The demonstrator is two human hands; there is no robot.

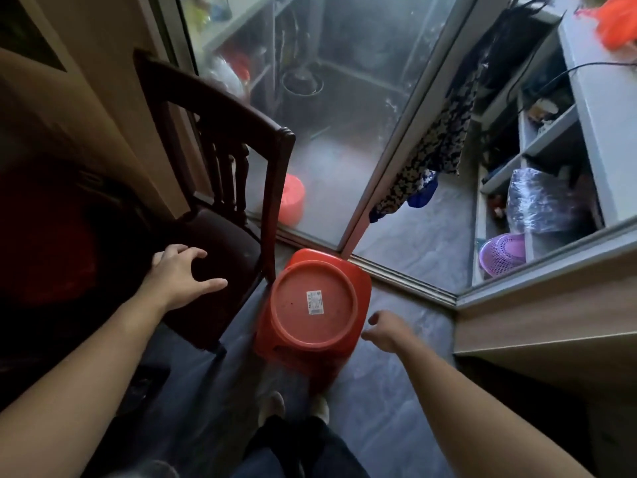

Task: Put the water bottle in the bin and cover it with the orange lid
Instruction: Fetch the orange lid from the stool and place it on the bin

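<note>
A red-orange bin (pixel 362 288) stands on the dark floor below me, next to the chair leg. A round orange lid (pixel 293 305) with a white sticker lies flat on top of it, so the inside is hidden. No water bottle shows anywhere. My left hand (pixel 182 276) hovers over the chair seat, left of the bin, fingers spread and empty. My right hand (pixel 387 329) hangs just right of the bin, loosely curled, holding nothing and apart from the lid.
A dark wooden chair (pixel 220 215) stands left of the bin. Behind it runs a sliding glass door (pixel 344 132) with a metal floor track (pixel 406 281). A shelf unit (pixel 551 143) with a purple basket (pixel 503 253) fills the right. My feet (pixel 293 408) stand just below the bin.
</note>
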